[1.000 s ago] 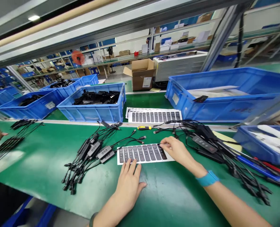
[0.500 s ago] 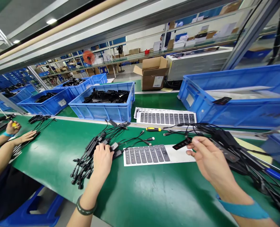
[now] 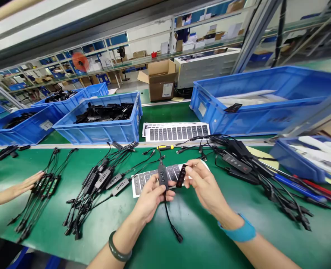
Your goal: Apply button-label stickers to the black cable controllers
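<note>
My left hand [image 3: 150, 197] is closed around a small black inline cable controller [image 3: 162, 175] with a row of buttons; its cable hangs down toward me. In my right hand [image 3: 203, 184], thumb and fingers pinch a dark label sticker [image 3: 181, 176] with red marks, just right of the controller and apart from it. Below both hands lies a white sheet of grey labels [image 3: 137, 186], partly covered. A bundle of similar controllers with cables [image 3: 102, 178] rests left of my left hand.
Blue bins [image 3: 98, 129] with black parts stand behind the bench edge. More label sheets [image 3: 179, 132] and a yellow screwdriver [image 3: 165, 147] lie ahead. Tangled controllers [image 3: 236, 164] are at right. A co-worker's hand [image 3: 19, 188] touches circuit-board units [image 3: 45, 184] at left.
My left hand has picked a controller from the bundle and brought it right, over the label sheet. The right hand has moved left with the sticker, now upright. The view has shifted right.
</note>
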`<move>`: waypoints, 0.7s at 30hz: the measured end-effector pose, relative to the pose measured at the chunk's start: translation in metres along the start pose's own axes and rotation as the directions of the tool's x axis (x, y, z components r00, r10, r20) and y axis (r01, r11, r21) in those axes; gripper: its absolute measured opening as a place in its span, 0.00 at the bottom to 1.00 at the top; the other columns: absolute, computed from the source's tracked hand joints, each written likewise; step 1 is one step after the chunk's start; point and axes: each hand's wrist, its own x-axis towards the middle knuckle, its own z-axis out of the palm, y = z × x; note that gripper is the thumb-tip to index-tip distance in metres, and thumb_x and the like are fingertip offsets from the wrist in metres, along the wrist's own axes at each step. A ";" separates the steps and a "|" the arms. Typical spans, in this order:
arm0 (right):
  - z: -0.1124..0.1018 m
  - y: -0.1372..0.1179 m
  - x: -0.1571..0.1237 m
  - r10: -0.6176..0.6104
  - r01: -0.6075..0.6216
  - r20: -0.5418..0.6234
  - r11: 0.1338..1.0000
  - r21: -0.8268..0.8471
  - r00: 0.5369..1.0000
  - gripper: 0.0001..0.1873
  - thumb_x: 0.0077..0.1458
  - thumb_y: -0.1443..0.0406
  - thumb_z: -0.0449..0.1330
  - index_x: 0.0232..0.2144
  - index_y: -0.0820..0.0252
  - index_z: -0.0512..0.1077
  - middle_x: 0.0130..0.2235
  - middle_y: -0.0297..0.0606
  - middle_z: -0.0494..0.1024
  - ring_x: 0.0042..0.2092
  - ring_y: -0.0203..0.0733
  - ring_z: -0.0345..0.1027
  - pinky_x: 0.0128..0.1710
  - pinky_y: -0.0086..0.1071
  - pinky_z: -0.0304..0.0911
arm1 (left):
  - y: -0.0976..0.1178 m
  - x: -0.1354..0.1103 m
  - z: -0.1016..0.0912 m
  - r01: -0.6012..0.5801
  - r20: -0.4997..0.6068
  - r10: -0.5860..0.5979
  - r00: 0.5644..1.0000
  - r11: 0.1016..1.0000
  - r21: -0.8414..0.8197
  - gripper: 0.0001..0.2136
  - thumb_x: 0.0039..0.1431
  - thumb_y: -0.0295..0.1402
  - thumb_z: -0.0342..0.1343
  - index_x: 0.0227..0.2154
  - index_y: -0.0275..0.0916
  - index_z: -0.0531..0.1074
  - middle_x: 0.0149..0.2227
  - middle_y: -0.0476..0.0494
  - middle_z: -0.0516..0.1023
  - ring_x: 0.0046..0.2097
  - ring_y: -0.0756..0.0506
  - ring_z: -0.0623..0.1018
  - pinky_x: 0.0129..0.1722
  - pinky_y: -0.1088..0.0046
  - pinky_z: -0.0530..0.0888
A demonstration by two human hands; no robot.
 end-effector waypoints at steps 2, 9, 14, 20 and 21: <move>0.002 0.003 -0.002 0.002 0.000 0.038 0.999 -0.042 0.999 0.19 0.49 0.52 0.66 0.33 0.56 0.65 0.28 0.26 0.66 0.22 0.29 0.59 0.19 0.25 0.60 | -0.009 -0.004 0.000 0.035 0.049 -0.036 0.998 0.999 0.033 0.23 0.47 0.32 0.67 0.45 0.38 0.67 0.40 0.42 0.78 0.34 0.47 0.80 0.37 0.68 0.75; 0.006 0.009 -0.008 0.066 -0.047 0.127 0.987 -0.152 0.990 0.17 0.50 0.54 0.66 0.33 0.58 0.66 0.26 0.27 0.65 0.22 0.29 0.57 0.18 0.24 0.60 | -0.014 -0.007 -0.003 0.068 0.180 -0.075 0.981 0.997 0.046 0.30 0.48 0.30 0.69 0.54 0.40 0.64 0.42 0.40 0.79 0.39 0.43 0.82 0.42 0.64 0.75; 0.005 0.011 -0.010 0.070 -0.052 0.134 0.989 -0.139 0.988 0.16 0.50 0.55 0.66 0.32 0.58 0.67 0.27 0.28 0.65 0.24 0.29 0.57 0.18 0.23 0.60 | -0.016 -0.006 -0.005 0.080 0.194 -0.085 0.977 0.996 0.031 0.29 0.49 0.29 0.68 0.54 0.39 0.65 0.42 0.38 0.80 0.40 0.41 0.82 0.43 0.63 0.76; 0.003 0.016 -0.009 0.083 -0.064 0.139 0.988 -0.137 0.987 0.16 0.50 0.55 0.66 0.33 0.58 0.68 0.27 0.29 0.65 0.25 0.31 0.58 0.18 0.23 0.61 | -0.019 -0.005 -0.007 0.080 0.211 -0.077 0.975 0.997 -0.009 0.30 0.49 0.27 0.69 0.54 0.38 0.64 0.38 0.40 0.82 0.38 0.43 0.83 0.41 0.66 0.77; 0.003 0.017 -0.009 0.088 -0.069 0.139 0.988 -0.137 0.986 0.16 0.50 0.55 0.66 0.33 0.57 0.68 0.27 0.29 0.65 0.25 0.31 0.58 0.18 0.23 0.61 | -0.019 -0.006 -0.007 0.082 0.212 -0.078 0.974 0.997 -0.008 0.30 0.49 0.27 0.68 0.54 0.37 0.64 0.38 0.40 0.82 0.39 0.43 0.83 0.41 0.66 0.77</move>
